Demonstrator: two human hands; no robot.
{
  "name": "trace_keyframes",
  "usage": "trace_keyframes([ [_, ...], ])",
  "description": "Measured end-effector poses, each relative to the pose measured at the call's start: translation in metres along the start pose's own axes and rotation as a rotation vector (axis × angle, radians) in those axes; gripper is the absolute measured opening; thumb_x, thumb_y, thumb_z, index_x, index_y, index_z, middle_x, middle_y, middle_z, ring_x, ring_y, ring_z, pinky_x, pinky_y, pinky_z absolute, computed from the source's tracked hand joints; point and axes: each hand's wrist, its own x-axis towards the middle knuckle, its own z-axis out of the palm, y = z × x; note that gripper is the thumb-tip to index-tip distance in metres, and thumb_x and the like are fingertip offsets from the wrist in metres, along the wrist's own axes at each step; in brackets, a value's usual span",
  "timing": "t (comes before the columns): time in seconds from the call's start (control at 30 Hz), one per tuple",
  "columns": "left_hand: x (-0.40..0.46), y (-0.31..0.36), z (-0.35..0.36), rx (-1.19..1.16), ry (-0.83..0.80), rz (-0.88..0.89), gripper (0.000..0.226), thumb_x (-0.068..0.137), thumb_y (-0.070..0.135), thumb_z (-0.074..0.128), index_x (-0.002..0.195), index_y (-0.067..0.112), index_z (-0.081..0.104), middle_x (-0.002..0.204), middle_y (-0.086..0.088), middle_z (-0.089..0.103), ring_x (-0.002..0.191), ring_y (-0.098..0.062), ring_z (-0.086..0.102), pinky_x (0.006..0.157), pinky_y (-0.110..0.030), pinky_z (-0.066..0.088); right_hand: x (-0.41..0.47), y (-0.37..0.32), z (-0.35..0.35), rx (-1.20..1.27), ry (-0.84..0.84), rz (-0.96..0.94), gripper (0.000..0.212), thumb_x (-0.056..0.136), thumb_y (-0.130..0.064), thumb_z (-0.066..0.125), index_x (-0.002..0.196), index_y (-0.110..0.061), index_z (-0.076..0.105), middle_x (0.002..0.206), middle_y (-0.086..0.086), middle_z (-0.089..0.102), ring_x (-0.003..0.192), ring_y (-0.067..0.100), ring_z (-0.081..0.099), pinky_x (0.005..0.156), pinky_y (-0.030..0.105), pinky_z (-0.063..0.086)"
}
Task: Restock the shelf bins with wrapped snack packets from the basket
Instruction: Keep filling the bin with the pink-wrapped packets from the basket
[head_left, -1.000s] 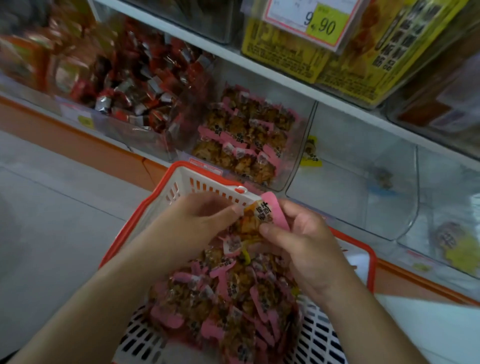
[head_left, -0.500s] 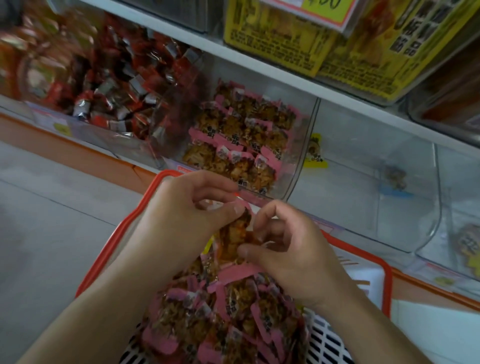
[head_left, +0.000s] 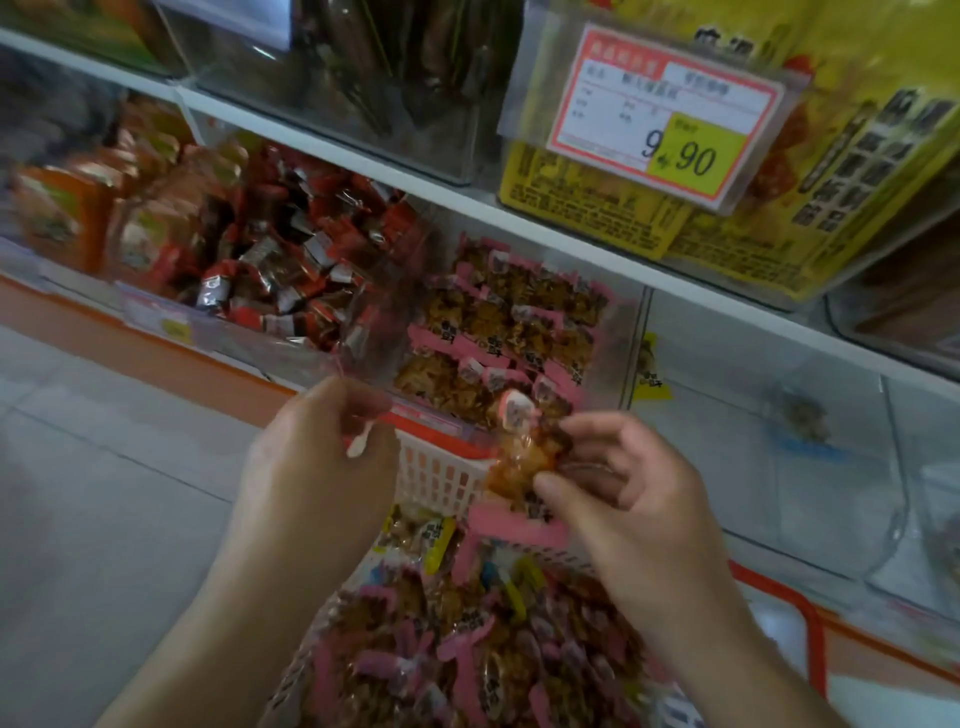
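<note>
Now packet (head_left: 524, 457) in right grip (head_left: 613, 483) (pinched)

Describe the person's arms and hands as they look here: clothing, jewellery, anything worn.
Both forearms are bare up to the frame edge, with no sleeves in view. The left hand and right hand wear no gloves; no rings, watch or bracelet are visible. Fingernails look short and unpainted.

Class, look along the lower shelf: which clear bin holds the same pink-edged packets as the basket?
The bin directly above the right hand, second from the red-wrapped snacks. Its packets show pink strips; the bin to its right is nearly bare.
</note>
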Motion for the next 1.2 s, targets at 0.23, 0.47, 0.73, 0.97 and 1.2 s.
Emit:
trace_keyframes([
  [0.23, 0.007, -0.035, 0.003, 0.330, -0.335, -0.169, 0.033, 0.096, 0.036, 0.063, 0.110, 0.030, 0.034, 0.108, 0.003, 0.053, 0.090, -0.019, 0.053, 0.079, -0.034, 0.048, 0.117, -0.024, 0.077, -0.173, 0.082, -0.002, 0.034, 0.088, -0.010, 0.086, 0.107, -0.031, 0.066, 0.096, -0.010, 0.074, 0.082, 0.004, 0.072, 0.053, 0.011, 0.048],
  [0.47, 0.010, -0.037, 0.001, 0.271, -0.368, -0.137, 0.031, 0.097, 0.035, 0.061, 0.110, 0.033, 0.033, 0.105, 0.010, 0.043, 0.097, -0.018, 0.057, 0.077, -0.031, 0.051, 0.160, -0.008, 0.128, -0.528, 0.027, 0.059, 0.026, 0.087, -0.014, 0.081, 0.100, -0.028, 0.063, 0.103, -0.002, 0.068, 0.090, 0.021, 0.066, 0.062, 0.027, 0.052],
  [0.73, 0.009, -0.036, -0.005, 0.314, -0.376, -0.121, 0.032, 0.099, 0.040, 0.055, 0.110, 0.031, 0.026, 0.108, 0.008, 0.042, 0.098, -0.022, 0.059, 0.072, -0.034, 0.047, 0.154, -0.012, 0.132, -0.840, -0.021, -0.068, 0.029, 0.088, -0.034, 0.084, 0.098, -0.030, 0.057, 0.091, -0.003, 0.067, 0.089, 0.029, 0.069, 0.073, 0.042, 0.063],
  [0.97, 0.024, -0.034, -0.015, 0.364, -0.428, -0.148, 0.023, 0.099, 0.013, 0.053, 0.119, 0.017, 0.043, 0.091, 0.003, 0.052, 0.076, -0.014, 0.054, 0.061, -0.024, 0.041, 0.103, -0.037, 0.105, -0.758, 0.043, -0.200, 0.024, 0.103, -0.036, 0.066, 0.122, -0.025, 0.056, 0.097, -0.008, 0.068, 0.083, 0.011, 0.067, 0.055, 0.026, 0.049],
  [1.2, 0.015, -0.050, -0.026, 0.472, -0.470, -0.139, 0.022, 0.100, 0.009, 0.048, 0.121, 0.012, 0.050, 0.087, -0.003, 0.057, 0.075, -0.017, 0.056, 0.058, -0.031, 0.042, -0.011, 0.020, 0.080, -0.777, -0.255, -0.055, 0.015, 0.104, -0.025, 0.057, 0.089, -0.027, 0.056, 0.083, -0.015, 0.060, 0.072, 0.000, 0.059, 0.054, 0.018, 0.048],
])
